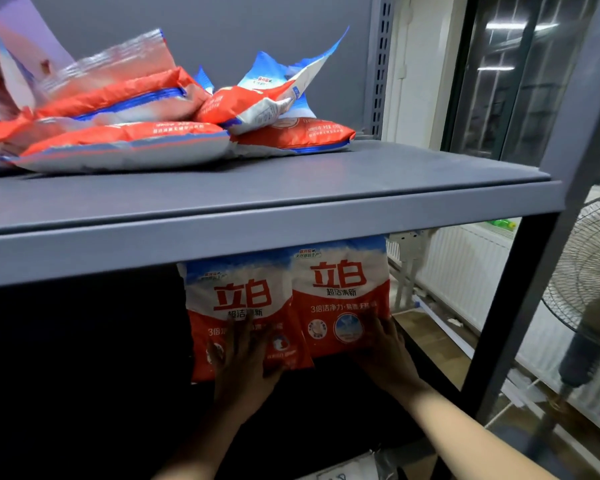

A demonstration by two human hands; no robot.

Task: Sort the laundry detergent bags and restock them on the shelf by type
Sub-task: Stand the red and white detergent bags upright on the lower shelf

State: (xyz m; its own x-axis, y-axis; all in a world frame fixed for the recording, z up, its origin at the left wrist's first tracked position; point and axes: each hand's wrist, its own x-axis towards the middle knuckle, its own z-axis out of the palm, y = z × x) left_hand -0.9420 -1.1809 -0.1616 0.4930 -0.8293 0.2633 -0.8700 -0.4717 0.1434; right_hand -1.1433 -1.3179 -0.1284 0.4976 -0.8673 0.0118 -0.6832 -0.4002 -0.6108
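Head view first, Mei: what do you see on the lower level?

**Mei:** Two red, white and blue detergent bags stand upright, side by side and touching, at the right end of the lower shelf. The left bag [243, 317] has the left hand [245, 368] flat on its front, fingers spread and straight, pressing it. The right hand [383, 348] lies at the lower right corner of the right bag [340, 299], fingers also spread. The hands are apart, one per bag. I cannot tell if the right thumb hooks behind the corner.

**Jun:** And higher up?

**Mei:** On the upper shelf [291, 188], on the far left side, a loose pile of the same kind of bags [125, 133] lies flat and crossed over one another, not yet sorted.

**Jun:** How will they handle, in your opinion?

**Mei:** I judge them soft and rather heavy. The lying ones sag like pillows, so the powder shifts inside. The film looks glossy, so perhaps slippery. The empty top flaps fold over easily; I would not lift there, as a seam could tear.

**Jun:** So where to hold?

**Mei:** Under the filled lower part or by both side edges, with a flat palm on the front to keep it standing.
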